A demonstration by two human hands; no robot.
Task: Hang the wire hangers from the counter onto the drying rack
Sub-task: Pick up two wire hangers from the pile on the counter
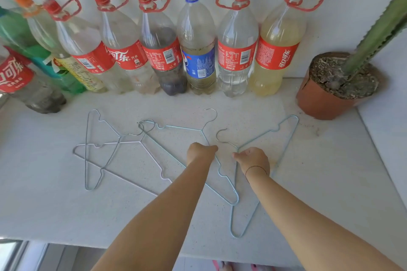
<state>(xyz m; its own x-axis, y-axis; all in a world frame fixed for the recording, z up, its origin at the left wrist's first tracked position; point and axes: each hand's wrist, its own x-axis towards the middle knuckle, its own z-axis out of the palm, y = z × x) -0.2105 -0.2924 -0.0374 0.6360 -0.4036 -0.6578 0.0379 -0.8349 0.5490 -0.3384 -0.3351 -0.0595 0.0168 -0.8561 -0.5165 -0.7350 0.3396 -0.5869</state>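
Four wire hangers [123,149] lie flat on the white table [308,171], two crossing at left. Left hand [199,153] pinches one blue hanger [176,127]; right hand [253,158] curls on the rightmost hanger [284,149]. Bottles [196,46] line the wall.

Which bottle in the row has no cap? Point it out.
The blue-labelled bottle, fifth from the right-hand plant pot side counting leftward is wrong; simply: it stands mid-row, its neck open, while the others carry red or orange caps.
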